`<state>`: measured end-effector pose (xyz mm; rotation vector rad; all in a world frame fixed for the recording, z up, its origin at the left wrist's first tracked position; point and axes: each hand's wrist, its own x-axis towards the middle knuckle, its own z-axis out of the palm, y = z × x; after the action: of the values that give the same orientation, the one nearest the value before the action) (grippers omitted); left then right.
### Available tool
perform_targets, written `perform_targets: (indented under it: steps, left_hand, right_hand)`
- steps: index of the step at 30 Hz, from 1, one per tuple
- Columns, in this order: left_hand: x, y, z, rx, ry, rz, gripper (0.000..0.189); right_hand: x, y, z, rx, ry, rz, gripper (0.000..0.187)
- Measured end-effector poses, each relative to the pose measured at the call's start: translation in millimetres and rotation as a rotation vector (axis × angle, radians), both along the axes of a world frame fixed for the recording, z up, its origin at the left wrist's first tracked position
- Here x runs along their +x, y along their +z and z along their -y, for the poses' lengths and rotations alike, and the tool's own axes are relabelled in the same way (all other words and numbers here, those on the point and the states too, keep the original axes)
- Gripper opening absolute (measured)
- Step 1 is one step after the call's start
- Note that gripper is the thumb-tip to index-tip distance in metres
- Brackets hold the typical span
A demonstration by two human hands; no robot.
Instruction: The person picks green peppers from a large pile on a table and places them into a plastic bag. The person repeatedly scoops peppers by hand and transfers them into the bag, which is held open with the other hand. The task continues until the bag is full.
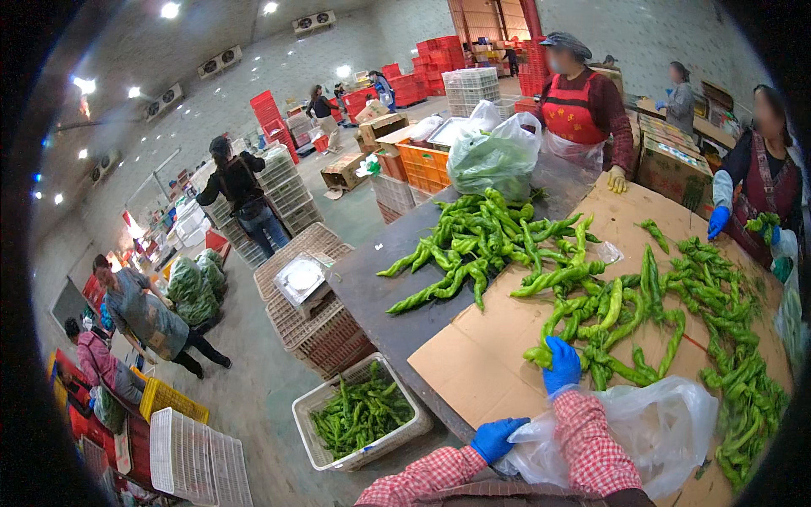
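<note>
My left hand [500, 438], in a blue glove, pinches the edge of a clear plastic bag [665, 421] at the table's near side. The bag spreads behind my right forearm and lies partly hidden by it. My right hand [562, 366], also blue-gloved, closes around a light green long pepper [538, 356] at the near edge of a loose pile. More twisted long green peppers [608, 304] lie on flattened cardboard [475, 361] beyond it. Another heap [475, 234] rests on the dark tabletop [374, 279].
A filled plastic bag [494, 158] stands at the table's far side. Darker peppers [735, 329] line the right. Below the left edge sits a white crate [355, 453] of peppers. Two co-workers stand across the table; one gloved hand [718, 222] is near the peppers.
</note>
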<state>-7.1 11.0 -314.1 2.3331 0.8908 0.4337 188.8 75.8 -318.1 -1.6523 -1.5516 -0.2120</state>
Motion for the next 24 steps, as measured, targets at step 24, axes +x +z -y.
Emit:
perform_targets:
  steps: [24]
  left_hand:
    - [2.9,-9.4,1.6,-0.059,0.103,0.144,0.037]
  right_hand:
    - [54.5,118.1,7.2,0.065,0.524,-1.487,0.045]
